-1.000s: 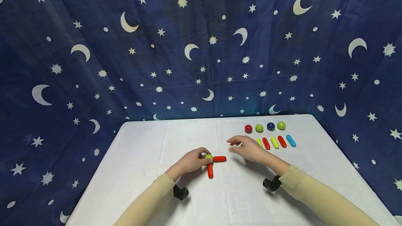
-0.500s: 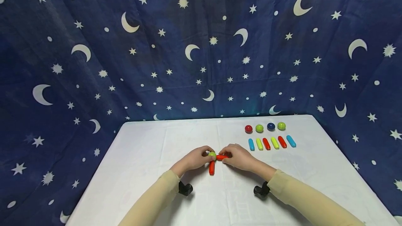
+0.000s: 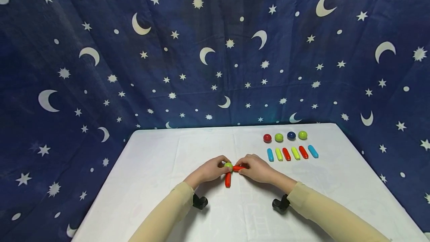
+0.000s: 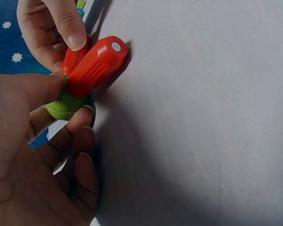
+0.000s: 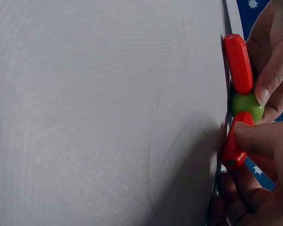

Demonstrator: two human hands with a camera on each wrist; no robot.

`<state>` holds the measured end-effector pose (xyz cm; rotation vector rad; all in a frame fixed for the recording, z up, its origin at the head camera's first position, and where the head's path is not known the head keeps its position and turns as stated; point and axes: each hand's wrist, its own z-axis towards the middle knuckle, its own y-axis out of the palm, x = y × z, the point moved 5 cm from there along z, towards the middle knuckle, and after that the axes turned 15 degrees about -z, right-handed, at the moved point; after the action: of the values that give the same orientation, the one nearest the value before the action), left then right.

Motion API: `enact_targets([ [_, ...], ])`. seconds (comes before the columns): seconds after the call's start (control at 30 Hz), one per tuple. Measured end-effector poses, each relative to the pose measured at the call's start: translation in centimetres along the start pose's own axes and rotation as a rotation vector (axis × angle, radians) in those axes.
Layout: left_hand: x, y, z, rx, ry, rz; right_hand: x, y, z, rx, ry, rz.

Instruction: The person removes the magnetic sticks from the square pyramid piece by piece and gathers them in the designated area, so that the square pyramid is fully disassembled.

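Observation:
A green ball [image 3: 228,166] sits between thumb and fingers of my left hand [image 3: 211,168], which pinches it. Two red rods with ridged sides meet the ball. One red rod [image 3: 228,179] points toward me, its end with a pale round spot facing the left wrist camera. The other red rod [image 5: 234,146] points right, and my right hand [image 3: 256,168] pinches it between thumb and fingers. In the right wrist view both rods touch the ball, roughly at a right angle in the head view.
Behind and to the right on the white table [image 3: 151,182] lie a red ball [image 3: 267,138], two green balls [image 3: 279,137] and a dark blue ball [image 3: 291,136] in a row. Before them is a row of blue, yellow and red rods [image 3: 286,154]. A starry curtain [image 3: 188,66] hangs behind.
My right hand has come left and down from beside the loose rods and taken hold of the right-pointing red rod. My left hand, with the ball, has shifted slightly right.

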<state>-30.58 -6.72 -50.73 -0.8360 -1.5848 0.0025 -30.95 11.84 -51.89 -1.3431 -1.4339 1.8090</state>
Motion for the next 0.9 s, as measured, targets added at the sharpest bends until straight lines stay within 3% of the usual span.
enact_targets([
  [0.9, -0.24, 0.06, 0.12, 0.009, -0.034, -0.002, 0.81, -0.71, -0.77, -0.046, -0.047, 0.108],
])
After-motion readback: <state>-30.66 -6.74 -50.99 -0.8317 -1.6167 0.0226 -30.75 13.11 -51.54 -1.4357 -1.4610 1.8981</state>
